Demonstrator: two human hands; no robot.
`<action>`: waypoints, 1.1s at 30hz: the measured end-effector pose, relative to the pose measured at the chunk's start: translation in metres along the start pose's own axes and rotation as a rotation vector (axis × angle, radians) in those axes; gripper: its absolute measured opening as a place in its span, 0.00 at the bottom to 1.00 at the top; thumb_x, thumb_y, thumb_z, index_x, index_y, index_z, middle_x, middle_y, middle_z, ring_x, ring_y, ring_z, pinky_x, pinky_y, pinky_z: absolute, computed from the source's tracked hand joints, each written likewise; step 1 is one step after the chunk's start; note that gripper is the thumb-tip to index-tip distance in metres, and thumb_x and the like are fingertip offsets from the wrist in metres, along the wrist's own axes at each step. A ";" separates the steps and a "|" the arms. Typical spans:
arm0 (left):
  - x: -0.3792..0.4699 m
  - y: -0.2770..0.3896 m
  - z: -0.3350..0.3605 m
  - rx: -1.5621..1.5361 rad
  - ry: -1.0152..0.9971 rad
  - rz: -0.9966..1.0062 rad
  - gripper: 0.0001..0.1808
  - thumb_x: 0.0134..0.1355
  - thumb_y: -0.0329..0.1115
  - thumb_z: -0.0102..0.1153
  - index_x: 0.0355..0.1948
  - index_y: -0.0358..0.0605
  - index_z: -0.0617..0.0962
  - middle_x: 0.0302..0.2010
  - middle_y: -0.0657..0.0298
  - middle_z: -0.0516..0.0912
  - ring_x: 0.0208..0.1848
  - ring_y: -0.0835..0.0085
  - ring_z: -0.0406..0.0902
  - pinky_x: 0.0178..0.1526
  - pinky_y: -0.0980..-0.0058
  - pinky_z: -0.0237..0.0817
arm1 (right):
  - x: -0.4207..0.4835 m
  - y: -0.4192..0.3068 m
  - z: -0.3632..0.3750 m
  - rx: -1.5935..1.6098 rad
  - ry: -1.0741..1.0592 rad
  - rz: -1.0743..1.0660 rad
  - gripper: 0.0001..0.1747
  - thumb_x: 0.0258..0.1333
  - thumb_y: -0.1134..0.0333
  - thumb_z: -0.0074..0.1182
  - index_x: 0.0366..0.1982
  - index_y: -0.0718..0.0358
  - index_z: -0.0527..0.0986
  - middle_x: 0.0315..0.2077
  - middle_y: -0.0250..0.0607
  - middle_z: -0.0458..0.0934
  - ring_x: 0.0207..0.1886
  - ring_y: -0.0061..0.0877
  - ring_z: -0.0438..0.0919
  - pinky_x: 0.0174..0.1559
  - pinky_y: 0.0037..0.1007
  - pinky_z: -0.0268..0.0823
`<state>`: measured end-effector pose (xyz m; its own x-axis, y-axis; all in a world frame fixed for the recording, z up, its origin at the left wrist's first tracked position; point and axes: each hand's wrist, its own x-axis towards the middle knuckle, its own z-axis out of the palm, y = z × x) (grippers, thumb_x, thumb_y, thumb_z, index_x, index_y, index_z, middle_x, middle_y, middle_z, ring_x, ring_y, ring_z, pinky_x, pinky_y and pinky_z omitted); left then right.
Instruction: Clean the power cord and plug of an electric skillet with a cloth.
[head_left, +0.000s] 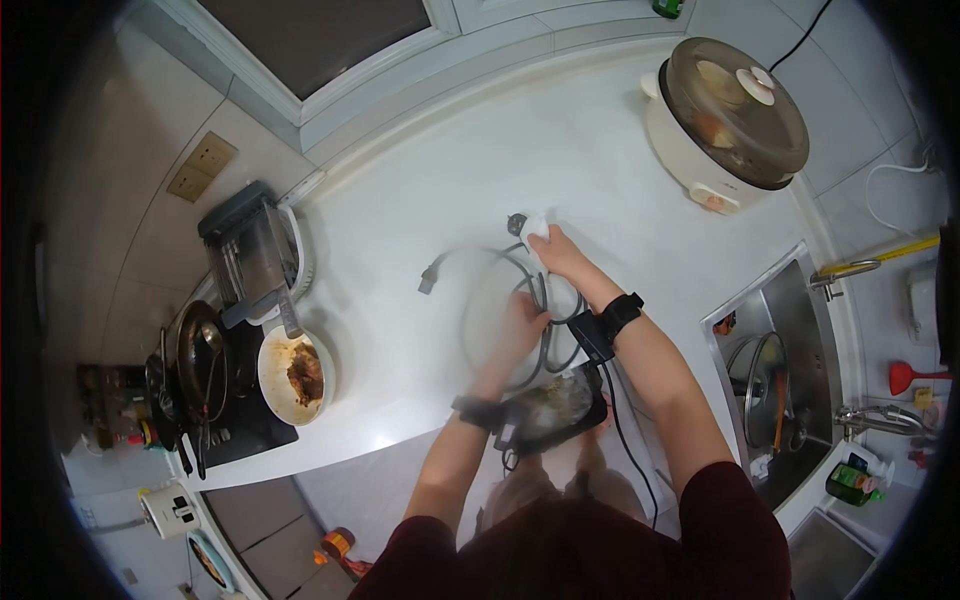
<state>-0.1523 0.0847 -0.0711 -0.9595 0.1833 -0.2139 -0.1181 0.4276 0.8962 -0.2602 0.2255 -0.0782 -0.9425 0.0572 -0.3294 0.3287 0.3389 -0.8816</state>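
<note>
Over the front part of the white countertop (390, 225), my right hand (559, 251) grips a crumpled white cloth or tissue (534, 232). A dark plug (516, 223) sticks out beside that white piece. Below it, my left hand (525, 322) is blurred, with its fingers closed at the loops of a grey power cord (546, 356). The cord's grey connector end (427, 280) lies out to the left. Both wrists wear black straps with small modules. Under my forearms is a black bin (559, 409) with a clear plastic liner.
Back right stands a cream electric pot (679, 142) with a lid. A steel sink (814, 360) on the right holds a glass lid (769, 375). At left are a food-stained white bowl (306, 379), a grey-and-clear appliance (251, 240) and pans (202, 360) on a black cooktop (255, 435).
</note>
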 end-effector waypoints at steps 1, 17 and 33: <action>-0.001 0.002 0.000 -0.003 0.003 -0.001 0.18 0.55 0.31 0.62 0.40 0.37 0.68 0.26 0.64 0.75 0.29 0.78 0.73 0.32 0.76 0.66 | 0.002 0.003 0.001 -0.003 -0.003 -0.001 0.32 0.51 0.56 0.54 0.50 0.75 0.64 0.43 0.64 0.74 0.47 0.51 0.74 0.49 0.39 0.66; -0.042 0.071 -0.074 -0.005 0.125 0.111 0.21 0.63 0.36 0.55 0.54 0.38 0.72 0.43 0.56 0.80 0.44 0.75 0.76 0.46 0.77 0.68 | -0.117 -0.117 -0.044 0.810 -0.374 -0.172 0.14 0.61 0.67 0.48 0.46 0.63 0.65 0.30 0.33 0.71 0.33 0.17 0.71 0.34 0.23 0.66; -0.105 0.193 -0.089 -0.397 0.096 0.214 0.19 0.70 0.42 0.40 0.44 0.37 0.77 0.37 0.64 0.80 0.44 0.78 0.74 0.51 0.75 0.63 | -0.244 -0.165 -0.059 0.372 -0.470 -0.351 0.12 0.66 0.63 0.37 0.36 0.65 0.67 0.22 0.29 0.66 0.23 0.14 0.63 0.26 0.19 0.59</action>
<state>-0.0972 0.0690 0.1589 -0.9901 0.1400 0.0121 0.0141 0.0135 0.9998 -0.0880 0.2112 0.1682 -0.8981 -0.4379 -0.0408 0.0872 -0.0864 -0.9924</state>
